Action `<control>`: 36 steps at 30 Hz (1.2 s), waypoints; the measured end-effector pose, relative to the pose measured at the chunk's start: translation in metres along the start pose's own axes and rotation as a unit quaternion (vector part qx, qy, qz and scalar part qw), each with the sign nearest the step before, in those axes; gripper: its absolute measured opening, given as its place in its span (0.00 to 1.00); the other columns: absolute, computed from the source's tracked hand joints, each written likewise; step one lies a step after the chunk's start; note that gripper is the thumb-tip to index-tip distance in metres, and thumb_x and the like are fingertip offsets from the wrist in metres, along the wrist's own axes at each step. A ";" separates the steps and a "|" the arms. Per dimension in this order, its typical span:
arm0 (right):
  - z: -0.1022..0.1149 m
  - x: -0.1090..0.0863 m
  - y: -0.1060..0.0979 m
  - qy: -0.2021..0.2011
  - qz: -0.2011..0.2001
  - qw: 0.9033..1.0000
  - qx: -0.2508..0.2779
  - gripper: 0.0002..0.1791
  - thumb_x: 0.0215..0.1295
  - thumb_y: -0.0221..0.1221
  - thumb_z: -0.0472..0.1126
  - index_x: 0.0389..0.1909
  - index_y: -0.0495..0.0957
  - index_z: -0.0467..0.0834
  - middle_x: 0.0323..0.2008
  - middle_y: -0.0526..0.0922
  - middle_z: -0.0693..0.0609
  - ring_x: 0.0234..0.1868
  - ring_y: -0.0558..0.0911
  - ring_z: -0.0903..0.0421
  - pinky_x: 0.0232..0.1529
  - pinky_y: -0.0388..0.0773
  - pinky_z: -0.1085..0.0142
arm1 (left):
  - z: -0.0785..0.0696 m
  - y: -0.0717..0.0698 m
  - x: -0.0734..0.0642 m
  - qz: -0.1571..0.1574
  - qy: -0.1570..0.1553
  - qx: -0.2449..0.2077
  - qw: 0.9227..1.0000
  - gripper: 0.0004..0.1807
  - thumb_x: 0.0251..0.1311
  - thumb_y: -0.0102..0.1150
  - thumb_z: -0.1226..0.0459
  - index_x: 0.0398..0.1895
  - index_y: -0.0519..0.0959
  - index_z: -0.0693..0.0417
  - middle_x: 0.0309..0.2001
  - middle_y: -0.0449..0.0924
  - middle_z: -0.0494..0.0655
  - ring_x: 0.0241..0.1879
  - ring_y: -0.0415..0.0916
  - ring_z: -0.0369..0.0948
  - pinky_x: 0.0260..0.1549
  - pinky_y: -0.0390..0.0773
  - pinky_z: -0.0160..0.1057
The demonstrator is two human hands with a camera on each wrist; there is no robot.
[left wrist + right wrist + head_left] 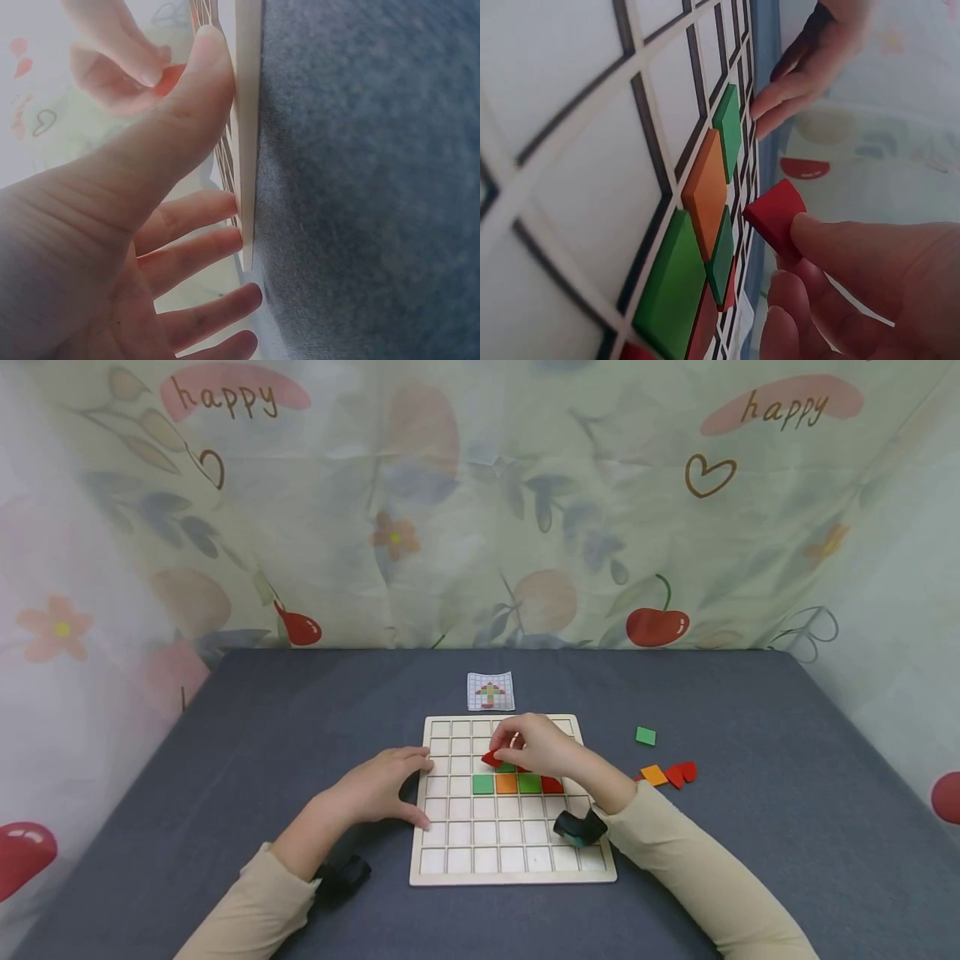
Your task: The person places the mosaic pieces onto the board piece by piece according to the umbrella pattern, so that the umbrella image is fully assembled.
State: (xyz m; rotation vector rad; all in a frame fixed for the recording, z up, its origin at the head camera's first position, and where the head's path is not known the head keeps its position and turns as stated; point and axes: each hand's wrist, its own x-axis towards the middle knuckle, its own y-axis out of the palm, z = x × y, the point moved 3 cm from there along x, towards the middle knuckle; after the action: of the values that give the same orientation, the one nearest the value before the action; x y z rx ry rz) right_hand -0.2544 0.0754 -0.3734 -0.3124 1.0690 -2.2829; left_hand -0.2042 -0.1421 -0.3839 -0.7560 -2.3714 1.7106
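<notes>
A pale gridded board [510,860] lies on the table. My left hand [382,787] rests at its left edge, the thumb and some fingertips touching the rim, the fingers spread and nearly straight. Over the board's upper middle, my right hand [543,747] pinches a red tile with one curved side [777,216] between thumb and fingers; it is tilted and lifted off the grid. Below it runs a row of a green tile [483,784], an orange tile [507,784], a lighter green tile [529,784] and a red tile [552,786]. A dark green tile [720,257] sits behind that row, partly hidden in the head view.
A small pattern card [491,692] with a coloured grid picture lies beyond the board. To the right are a loose green tile [646,736], an orange tile [653,775] and red tiles [681,773]. A patterned curtain [480,510] hangs behind the dark table [285,710].
</notes>
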 end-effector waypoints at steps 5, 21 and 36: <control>0.001 0.006 0.005 -0.002 0.006 1.000 -0.003 0.02 0.60 0.60 0.36 0.32 0.80 0.42 0.30 0.82 0.51 0.26 0.73 0.61 0.30 0.71 0.73 | 0.000 0.000 0.000 0.000 -0.002 0.001 1.000 0.43 0.39 0.73 0.47 0.59 0.72 0.58 0.67 0.64 0.55 0.66 0.61 0.53 0.62 0.65 0.52; 0.000 0.018 0.010 -0.003 0.024 0.998 -0.060 0.03 0.60 0.61 0.38 0.30 0.83 0.47 0.33 0.84 0.53 0.30 0.73 0.61 0.38 0.71 0.70 | 0.001 0.002 0.001 0.005 -0.008 -0.014 1.000 0.43 0.39 0.73 0.47 0.60 0.71 0.57 0.67 0.63 0.54 0.66 0.62 0.53 0.63 0.64 0.52; 0.001 0.019 0.014 -0.008 0.027 0.996 -0.084 0.03 0.59 0.62 0.37 0.32 0.84 0.46 0.34 0.83 0.52 0.32 0.75 0.61 0.38 0.72 0.71 | 0.002 0.002 0.000 0.001 -0.001 -0.011 1.000 0.44 0.39 0.73 0.46 0.60 0.71 0.57 0.67 0.64 0.55 0.65 0.62 0.54 0.62 0.64 0.53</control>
State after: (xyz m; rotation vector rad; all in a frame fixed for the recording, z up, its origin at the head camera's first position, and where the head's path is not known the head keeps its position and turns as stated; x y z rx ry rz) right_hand -0.2635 0.0559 -0.3840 -0.3639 1.2489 -2.1437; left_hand -0.2043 -0.1434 -0.3860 -0.7610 -2.3952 1.6906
